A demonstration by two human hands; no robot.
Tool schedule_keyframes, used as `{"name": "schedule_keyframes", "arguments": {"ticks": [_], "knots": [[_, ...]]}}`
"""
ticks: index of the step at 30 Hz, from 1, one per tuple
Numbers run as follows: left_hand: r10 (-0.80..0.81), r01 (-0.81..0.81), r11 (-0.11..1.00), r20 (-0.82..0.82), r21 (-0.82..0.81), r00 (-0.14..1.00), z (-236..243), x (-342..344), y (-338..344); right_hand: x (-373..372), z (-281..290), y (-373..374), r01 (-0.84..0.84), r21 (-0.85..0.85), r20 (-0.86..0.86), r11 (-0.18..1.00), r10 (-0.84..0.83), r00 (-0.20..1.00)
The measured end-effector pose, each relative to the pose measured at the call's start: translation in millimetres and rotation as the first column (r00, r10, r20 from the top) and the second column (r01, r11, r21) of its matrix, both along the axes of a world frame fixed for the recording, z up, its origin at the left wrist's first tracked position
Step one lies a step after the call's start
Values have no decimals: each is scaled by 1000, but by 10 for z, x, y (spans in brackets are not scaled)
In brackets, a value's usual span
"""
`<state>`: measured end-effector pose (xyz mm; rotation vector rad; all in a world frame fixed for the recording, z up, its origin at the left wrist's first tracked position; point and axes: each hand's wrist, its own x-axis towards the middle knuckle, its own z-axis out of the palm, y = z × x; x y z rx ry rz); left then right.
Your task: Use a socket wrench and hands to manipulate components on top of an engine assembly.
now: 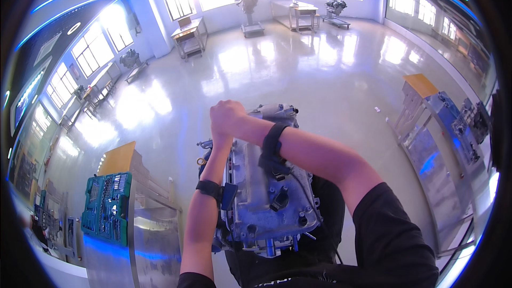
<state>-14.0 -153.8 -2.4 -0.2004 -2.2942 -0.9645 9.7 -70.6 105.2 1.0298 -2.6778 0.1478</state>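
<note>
An engine with a grey metal valve cover stands right in front of me. Both my arms reach over it to its far left edge. There my right hand and my left hand are closed and pressed together, one overlapping the other. Whatever they grip, if anything, is hidden by the fingers. A dark band with a small box is strapped on my left forearm, and another dark band is on my right wrist, with a cable trailing down over the engine.
On the left, an open green tool case with sockets lies on a metal workbench. To the right stands another metal bench with engine parts on it. Tables and engines on stands line the far windows.
</note>
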Motion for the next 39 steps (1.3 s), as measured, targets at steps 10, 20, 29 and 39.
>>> {"name": "schedule_keyframes", "arguments": {"ticks": [10,20,29,39], "knots": [[-18,-50,953,-221,-298,975,-449,-785,-242,46,48,5,201,-86,136,976,-189,973],[79,-81,996,58,45,995,-39,84,-126,-250,-39,15,-401,130,-219,907,421,880],[-256,306,851,-172,426,951,-533,-481,-530,77,31,-346,138,-69,39,988,-135,990],[-8,73,959,-229,276,973,-561,-435,-444,-152,60,-211,-131,50,-90,990,135,987]]}}
